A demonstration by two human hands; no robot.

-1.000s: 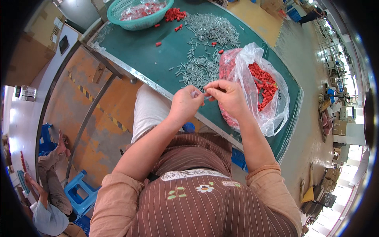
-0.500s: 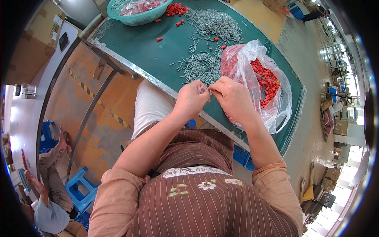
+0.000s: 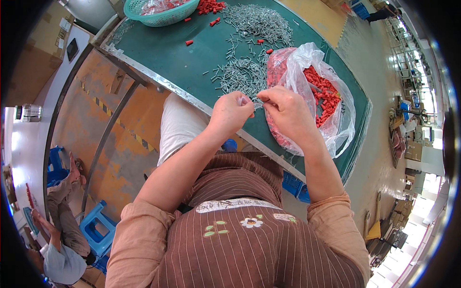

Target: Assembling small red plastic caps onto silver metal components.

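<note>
My left hand is closed around a small clear plastic bag, a crumpled piece of which shows between thumb and forefinger. Just right of it, my right hand pinches with thumb and forefinger at the bag's edge; its contents, if any, are too small to tell. Both hands are above the near edge of the green table. Beyond them lies a pile of grey metal screws. Beside my right hand, a large clear plastic bag lies open, with red plastic wall plugs inside.
A bigger screw heap lies farther back, beside loose red plugs. A green basket with bagged red pieces stands at the far left. A blue stool and a seated person are at the lower left.
My hands have drawn slightly apart, with a bit of clear plastic now showing between the fingertips. The table has shifted slightly up and left in view.
</note>
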